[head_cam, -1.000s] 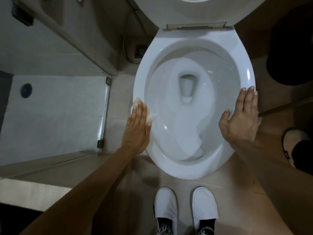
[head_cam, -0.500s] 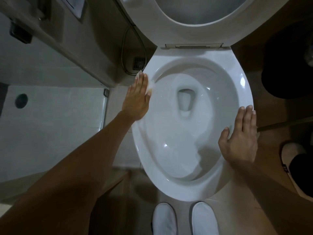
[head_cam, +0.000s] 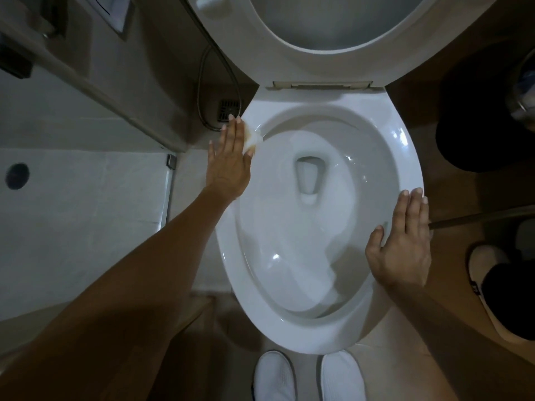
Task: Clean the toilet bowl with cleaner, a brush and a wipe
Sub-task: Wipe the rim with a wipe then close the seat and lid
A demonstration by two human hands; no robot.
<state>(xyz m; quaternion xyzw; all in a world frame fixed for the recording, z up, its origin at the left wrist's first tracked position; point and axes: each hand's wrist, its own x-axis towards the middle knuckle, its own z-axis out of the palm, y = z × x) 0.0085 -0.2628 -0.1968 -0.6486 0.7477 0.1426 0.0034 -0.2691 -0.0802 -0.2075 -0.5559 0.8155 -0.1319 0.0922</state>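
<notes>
Though apart, two hands, one wipe

A wipe is pressed onto the toilet bowl's left rim under the left hand; the right hand is laid flat on the right rim.

A dim room is shown. A floor drain and a metal hose are seen on the tiled floor. A glass shower partition is set alongside.

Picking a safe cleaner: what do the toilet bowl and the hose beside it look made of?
Toilet bowl: likely glazed ceramic, white and glossy, with sharp light glints on the rim. Hose: probably flexible metal, grey with a dull sheen; too small to see ribbing clearly.
</notes>
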